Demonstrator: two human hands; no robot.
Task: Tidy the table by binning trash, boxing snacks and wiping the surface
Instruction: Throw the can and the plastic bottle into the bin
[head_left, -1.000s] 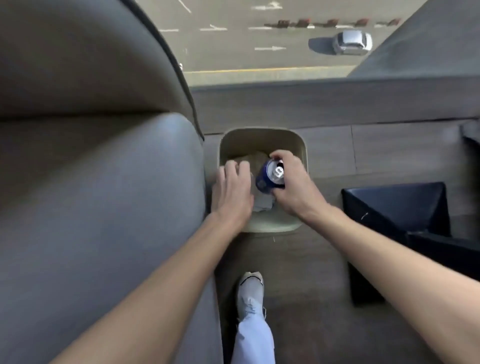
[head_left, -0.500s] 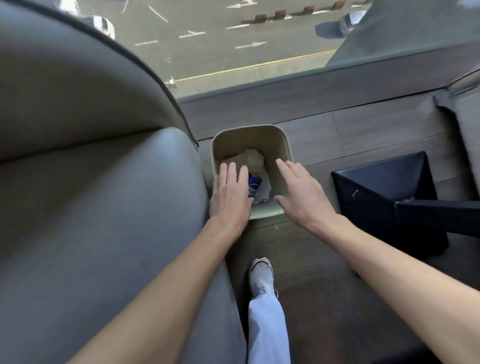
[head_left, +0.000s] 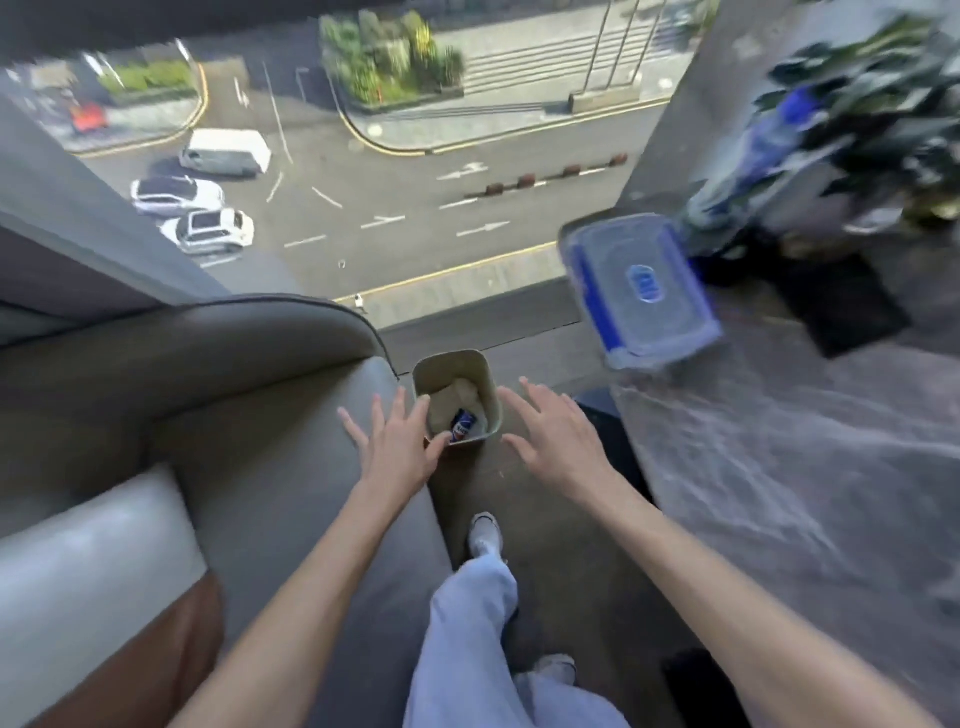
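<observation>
A beige bin (head_left: 491, 387) stands on the floor between the sofa and the table. Inside it lie a blue drink can (head_left: 464, 427) and crumpled brown paper (head_left: 460, 397). My left hand (head_left: 397, 449) hovers open just left of the bin, fingers spread, thumb at its near rim. My right hand (head_left: 558, 441) is open to the right of the bin, holding nothing. A clear plastic box with a blue-clipped lid (head_left: 641, 291) sits on the grey table (head_left: 779, 467) at the far corner, blurred.
A grey sofa (head_left: 234, 441) fills the left side. A potted plant (head_left: 878, 119) and a blurred blue object (head_left: 753, 156) stand at the table's far end. My legs and white shoes (head_left: 485, 535) are on the floor below the bin. A window lies beyond.
My right hand let go of the blue can, which now lies in the bin. Both hands drew back and spread open. The view rose and swung right, showing the table and box.
</observation>
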